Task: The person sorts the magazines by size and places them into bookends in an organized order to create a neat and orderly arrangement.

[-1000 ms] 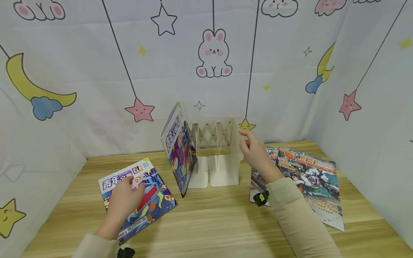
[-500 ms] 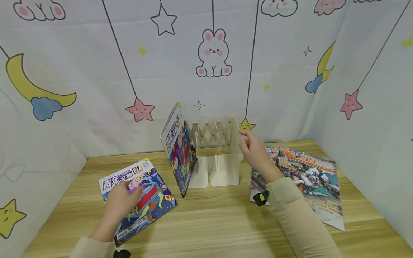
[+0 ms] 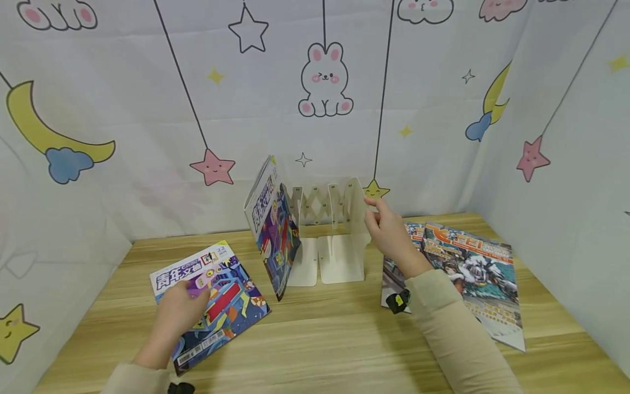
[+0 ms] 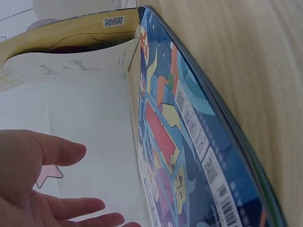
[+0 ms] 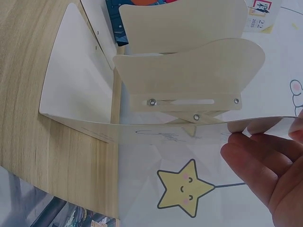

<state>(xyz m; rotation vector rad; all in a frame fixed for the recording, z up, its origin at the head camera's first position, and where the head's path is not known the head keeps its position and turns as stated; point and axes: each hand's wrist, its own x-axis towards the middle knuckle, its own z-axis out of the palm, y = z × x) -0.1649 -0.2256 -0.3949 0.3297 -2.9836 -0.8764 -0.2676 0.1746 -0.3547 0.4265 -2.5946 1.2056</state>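
Note:
My left hand (image 3: 179,312) is held over a magazine (image 3: 231,301) with a purple and blue cover, lying flat at the left. In the left wrist view its thumb and fingers (image 4: 80,203) are apart with nothing between them. My right hand (image 3: 391,235) has its fingertips at the outer face of the right end plate of a cream metal expandable bookend (image 3: 342,268). The right wrist view shows these fingers (image 5: 255,170) lightly bent against the plate. Another copy of the purple and blue magazine (image 3: 275,241) stands upright, leaning, at the bookend's left end.
Two overlapping magazines lie at the right, the upper one with an orange title (image 3: 472,273), partly behind my right forearm. Behind the wooden table (image 3: 315,345) hangs a white cloth (image 3: 275,109) printed with stars and rabbits; more cloth encloses both sides.
My left hand has drawn a little left and toward me, uncovering more of the flat magazine. The right hand, the bookend and the upright magazine have stayed in place.

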